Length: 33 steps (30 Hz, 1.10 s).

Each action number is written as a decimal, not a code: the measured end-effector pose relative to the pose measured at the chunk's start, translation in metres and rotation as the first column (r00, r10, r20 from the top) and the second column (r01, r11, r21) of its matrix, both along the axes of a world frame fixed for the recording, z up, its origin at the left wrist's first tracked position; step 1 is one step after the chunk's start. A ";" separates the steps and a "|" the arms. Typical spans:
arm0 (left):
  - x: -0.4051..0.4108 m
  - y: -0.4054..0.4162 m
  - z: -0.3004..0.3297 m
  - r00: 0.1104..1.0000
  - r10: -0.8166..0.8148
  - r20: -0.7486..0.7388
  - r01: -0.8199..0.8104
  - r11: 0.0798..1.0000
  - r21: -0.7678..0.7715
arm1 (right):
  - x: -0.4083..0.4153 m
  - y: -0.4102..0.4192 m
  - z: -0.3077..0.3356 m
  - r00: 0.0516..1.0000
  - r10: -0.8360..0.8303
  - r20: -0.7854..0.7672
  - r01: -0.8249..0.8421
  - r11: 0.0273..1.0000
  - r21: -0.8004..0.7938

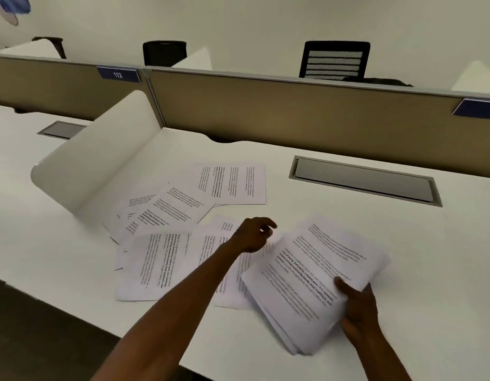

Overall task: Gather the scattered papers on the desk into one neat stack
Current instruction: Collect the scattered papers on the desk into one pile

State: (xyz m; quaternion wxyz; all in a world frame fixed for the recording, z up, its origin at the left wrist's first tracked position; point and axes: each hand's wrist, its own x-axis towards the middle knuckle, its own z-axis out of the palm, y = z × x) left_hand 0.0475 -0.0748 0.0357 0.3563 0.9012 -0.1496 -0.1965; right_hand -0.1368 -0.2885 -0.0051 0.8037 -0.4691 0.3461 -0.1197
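Observation:
My right hand grips a thick stack of printed papers by its near right edge, thumb on top, holding it tilted over the white desk. My left hand hovers just left of the stack's far corner, fingers loosely curled with nothing in them. Several loose printed sheets lie scattered to the left: one large sheet near the desk's front, overlapping sheets behind it, one sheet farthest back. Another sheet lies partly under my left forearm.
A curved white divider stands left of the papers. A grey cable flap is set into the desk at the back right. A tan partition runs along the desk's far side, with black chairs behind it.

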 end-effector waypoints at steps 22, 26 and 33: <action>0.066 0.068 -0.046 0.863 -0.459 0.212 0.286 0.788 0.544 | 0.003 0.218 -0.011 0.853 -0.376 -0.362 0.418 0.907 0.042; 0.093 0.106 -0.025 0.952 -0.223 0.208 0.124 0.906 0.404 | 0.034 0.214 0.000 0.917 -0.248 -0.311 0.263 0.965 0.005; 0.094 0.104 -0.020 0.987 -0.144 0.072 0.123 0.963 0.240 | 0.030 0.198 -0.008 0.903 -0.247 -0.352 0.255 0.967 -0.023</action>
